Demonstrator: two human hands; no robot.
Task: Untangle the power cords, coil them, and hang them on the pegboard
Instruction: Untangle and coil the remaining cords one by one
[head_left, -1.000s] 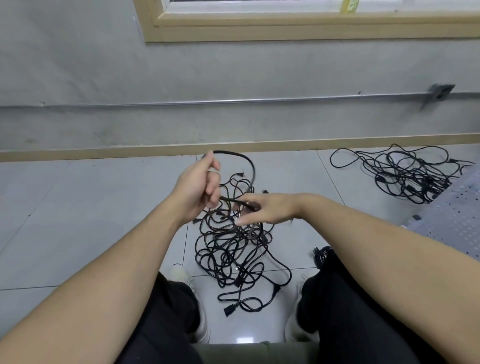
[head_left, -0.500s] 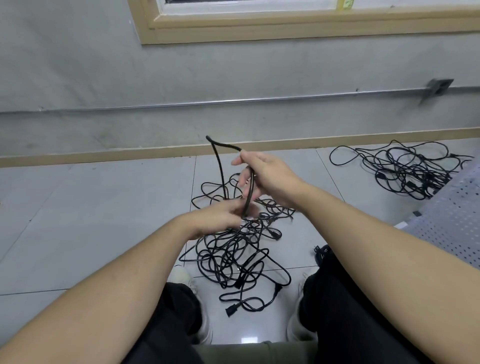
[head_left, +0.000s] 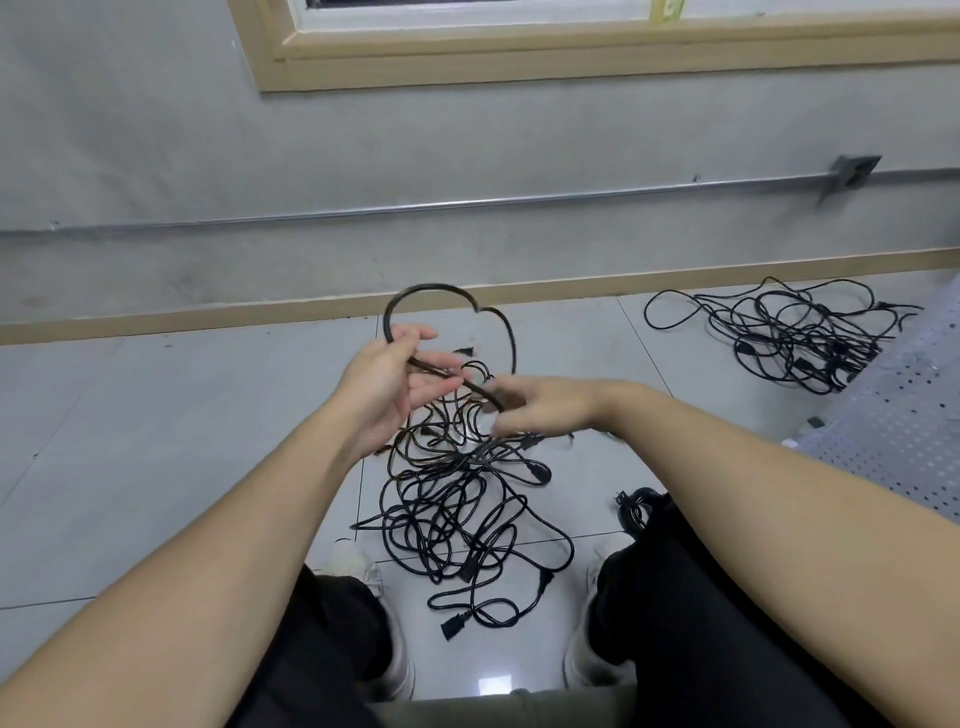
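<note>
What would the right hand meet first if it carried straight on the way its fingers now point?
Probably the held cord, then the left hand: the right hand points leftward at them. From one view, depth is uncertain.

A tangled heap of black power cords (head_left: 457, 514) lies on the near floor, centre. One cord (head_left: 441, 301) arches up from it in a loop. A second tangled pile (head_left: 789, 332) lies far right. A white pegboard (head_left: 893, 431) lies flat at the right edge.
</note>
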